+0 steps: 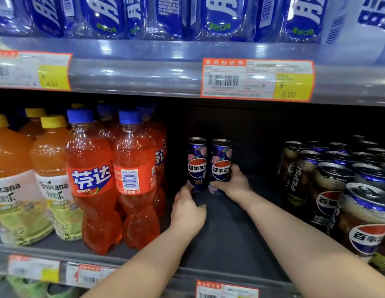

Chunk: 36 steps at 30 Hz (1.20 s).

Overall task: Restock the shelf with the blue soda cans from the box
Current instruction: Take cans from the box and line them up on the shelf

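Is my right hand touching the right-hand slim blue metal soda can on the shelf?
Touching. Head view: the right hand grips the right-hand slim blue metal can round its lower half.
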Each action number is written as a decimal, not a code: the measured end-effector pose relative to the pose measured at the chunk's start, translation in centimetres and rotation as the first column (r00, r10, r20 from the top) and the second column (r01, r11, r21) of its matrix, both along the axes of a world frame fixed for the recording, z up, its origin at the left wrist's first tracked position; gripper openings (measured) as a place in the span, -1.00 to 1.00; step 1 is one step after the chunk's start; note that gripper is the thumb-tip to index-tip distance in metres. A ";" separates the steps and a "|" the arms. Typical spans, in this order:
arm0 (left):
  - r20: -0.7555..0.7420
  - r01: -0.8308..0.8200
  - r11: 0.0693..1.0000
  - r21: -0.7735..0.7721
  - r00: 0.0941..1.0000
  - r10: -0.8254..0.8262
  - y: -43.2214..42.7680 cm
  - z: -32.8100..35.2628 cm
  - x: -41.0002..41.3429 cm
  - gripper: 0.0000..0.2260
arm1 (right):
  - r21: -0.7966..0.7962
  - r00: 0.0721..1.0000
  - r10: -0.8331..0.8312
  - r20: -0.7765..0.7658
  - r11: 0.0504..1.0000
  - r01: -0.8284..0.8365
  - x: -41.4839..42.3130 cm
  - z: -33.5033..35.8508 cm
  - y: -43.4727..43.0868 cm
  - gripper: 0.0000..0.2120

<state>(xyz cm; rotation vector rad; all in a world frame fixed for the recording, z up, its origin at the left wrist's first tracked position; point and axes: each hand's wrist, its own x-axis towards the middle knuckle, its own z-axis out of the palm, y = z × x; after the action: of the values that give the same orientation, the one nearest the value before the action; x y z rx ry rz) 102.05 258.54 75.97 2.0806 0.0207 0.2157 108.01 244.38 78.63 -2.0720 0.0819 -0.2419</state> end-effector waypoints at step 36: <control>0.434 0.586 0.680 0.442 0.523 -0.733 -4.1 0.1 -15.9 -0.59 | -0.687 0.878 -0.475 0.062 0.618 0.382 -34.0 -0.8 -1.4 -0.41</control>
<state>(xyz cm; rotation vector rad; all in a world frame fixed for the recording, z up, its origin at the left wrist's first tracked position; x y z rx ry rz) 86.14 254.43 76.03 2.0074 -1.2454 0.3834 74.06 242.96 77.87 -2.7961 0.6762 -0.4947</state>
